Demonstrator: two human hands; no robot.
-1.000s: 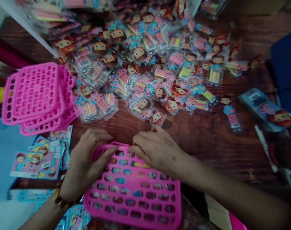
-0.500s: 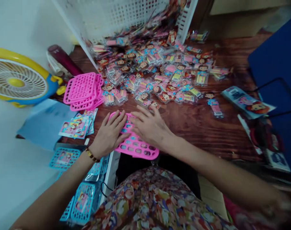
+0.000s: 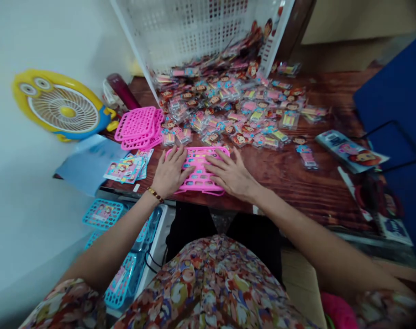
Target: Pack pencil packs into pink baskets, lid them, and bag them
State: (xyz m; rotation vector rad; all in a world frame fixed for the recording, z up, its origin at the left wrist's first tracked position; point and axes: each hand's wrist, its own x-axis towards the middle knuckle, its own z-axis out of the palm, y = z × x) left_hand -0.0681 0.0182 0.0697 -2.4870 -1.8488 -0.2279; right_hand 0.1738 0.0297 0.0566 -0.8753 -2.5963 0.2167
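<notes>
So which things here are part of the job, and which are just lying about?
Probably the job:
pink basket under left hand and right hand
stacked pink lattice panels
bagged packets
printed cards
blue baskets

Probably just lying about:
yellow fan
dark red cylinder

Yellow-and-blue fan (image 3: pixel 68 111) with cartoon eyes, pale wall (image 3: pixel 74 32) behind the fan, dark red bottle (image 3: pixel 123 92) just right of it, large blue panel (image 3: pixel 396 105) well to its right.

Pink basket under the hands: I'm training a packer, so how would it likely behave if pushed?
The pink basket looks like straight-edged plastic, so probably stiff. Its many holes suggest a light shell. Broad and low on the table, it would likely slide, not tip.
</notes>
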